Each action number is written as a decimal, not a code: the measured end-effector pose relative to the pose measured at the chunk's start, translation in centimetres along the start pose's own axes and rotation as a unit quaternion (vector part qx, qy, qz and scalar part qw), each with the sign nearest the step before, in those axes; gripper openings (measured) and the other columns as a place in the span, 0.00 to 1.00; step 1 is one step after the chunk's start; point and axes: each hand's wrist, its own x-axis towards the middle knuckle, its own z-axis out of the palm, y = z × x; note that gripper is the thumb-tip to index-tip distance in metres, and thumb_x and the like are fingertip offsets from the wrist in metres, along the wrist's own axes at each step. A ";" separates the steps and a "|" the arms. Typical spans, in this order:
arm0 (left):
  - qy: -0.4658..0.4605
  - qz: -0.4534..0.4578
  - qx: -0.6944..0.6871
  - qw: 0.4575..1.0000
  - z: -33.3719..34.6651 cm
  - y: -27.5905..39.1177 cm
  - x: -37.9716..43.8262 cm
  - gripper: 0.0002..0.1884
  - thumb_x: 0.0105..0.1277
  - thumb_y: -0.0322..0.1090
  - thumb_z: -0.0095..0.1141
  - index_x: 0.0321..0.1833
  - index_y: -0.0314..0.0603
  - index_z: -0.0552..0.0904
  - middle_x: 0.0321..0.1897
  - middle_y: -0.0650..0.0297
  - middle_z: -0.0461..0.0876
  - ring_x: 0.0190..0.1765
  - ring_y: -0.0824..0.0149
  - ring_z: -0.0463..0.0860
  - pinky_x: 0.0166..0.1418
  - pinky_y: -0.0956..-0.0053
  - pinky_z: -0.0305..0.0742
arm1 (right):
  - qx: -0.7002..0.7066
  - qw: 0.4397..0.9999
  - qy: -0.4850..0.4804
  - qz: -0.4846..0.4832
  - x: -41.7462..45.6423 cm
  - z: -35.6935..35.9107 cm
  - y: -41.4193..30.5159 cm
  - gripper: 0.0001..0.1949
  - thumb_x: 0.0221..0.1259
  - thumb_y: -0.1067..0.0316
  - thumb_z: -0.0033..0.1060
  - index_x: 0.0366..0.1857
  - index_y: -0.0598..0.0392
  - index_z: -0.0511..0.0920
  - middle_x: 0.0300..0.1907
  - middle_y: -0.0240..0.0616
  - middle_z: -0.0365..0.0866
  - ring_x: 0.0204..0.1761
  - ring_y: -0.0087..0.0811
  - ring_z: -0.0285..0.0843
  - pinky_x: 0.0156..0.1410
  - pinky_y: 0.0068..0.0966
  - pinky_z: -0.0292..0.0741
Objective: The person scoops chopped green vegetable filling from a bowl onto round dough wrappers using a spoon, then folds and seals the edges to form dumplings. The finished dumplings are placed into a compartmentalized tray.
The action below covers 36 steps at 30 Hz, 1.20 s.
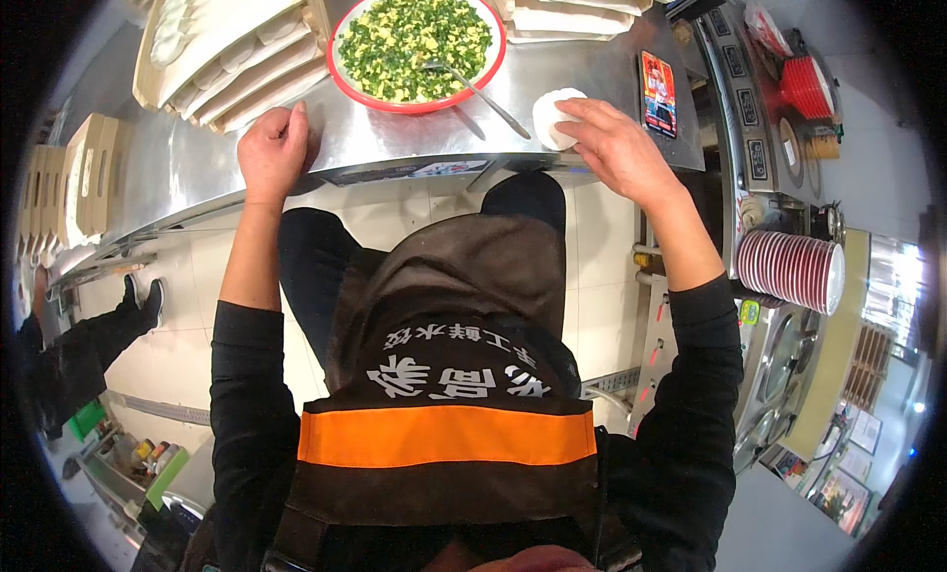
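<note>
My left hand [273,152] is curled into a loose fist with the thumb up, at the front edge of the steel table. Nothing shows in it, though its palm side is hidden. The fingers of my right hand [615,144] grip the near right side of a small white stack of what look like round dough wrappers [551,117] on the tabletop. Between my hands stands a red-rimmed white bowl [342,90] of chopped greens mixed with yellow egg bits [414,43]. A metal spoon [484,98] leans out of it towards the wrappers.
Stacked cloth-lined wooden trays [244,69] stand left of the bowl, the top one holding white dumplings [174,28]. More trays [570,13] are at the back right. A phone [658,95] lies near the table's right end. Red-and-white stacked plates [788,271] are farther right. Another person's legs [111,331] show at left.
</note>
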 end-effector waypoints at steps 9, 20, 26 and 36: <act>-0.001 0.009 0.004 1.000 0.0 -0.1 0.0 0.22 0.73 0.46 0.63 0.24 0.38 0.80 0.23 0.52 0.80 0.29 0.47 0.80 0.37 0.58 0.76 | -0.097 0.991 0.040 -0.078 0.0 0.8 0.1 0.11 0.60 0.71 0.61 0.46 0.55 0.85 0.61 0.39 0.84 0.64 0.41 0.81 0.63 0.37 0.82; 0.015 0.026 -0.005 1.000 0.3 -0.3 0.1 0.20 0.73 0.44 0.64 0.25 0.37 0.81 0.23 0.52 0.80 0.29 0.49 0.80 0.36 0.60 0.76 | 0.049 0.989 0.136 0.026 -0.4 2.8 0.6 0.06 0.62 0.74 0.68 0.41 0.56 0.85 0.55 0.38 0.88 0.56 0.44 0.85 0.60 0.37 0.83; 0.015 0.025 -0.013 0.999 0.1 -0.3 -0.2 0.19 0.73 0.41 0.65 0.25 0.36 0.80 0.22 0.54 0.78 0.27 0.51 0.78 0.35 0.62 0.75 | 0.112 0.983 0.130 0.066 0.1 2.6 1.7 0.04 0.61 0.74 0.69 0.38 0.57 0.86 0.56 0.38 0.88 0.58 0.46 0.84 0.62 0.37 0.82; 0.032 0.031 -0.031 0.999 0.4 -0.3 0.0 0.19 0.73 0.41 0.65 0.25 0.38 0.80 0.22 0.53 0.78 0.26 0.50 0.78 0.34 0.61 0.74 | 0.225 0.956 0.079 0.168 0.5 2.3 2.1 0.04 0.60 0.74 0.68 0.37 0.55 0.89 0.60 0.36 0.87 0.61 0.39 0.83 0.63 0.31 0.80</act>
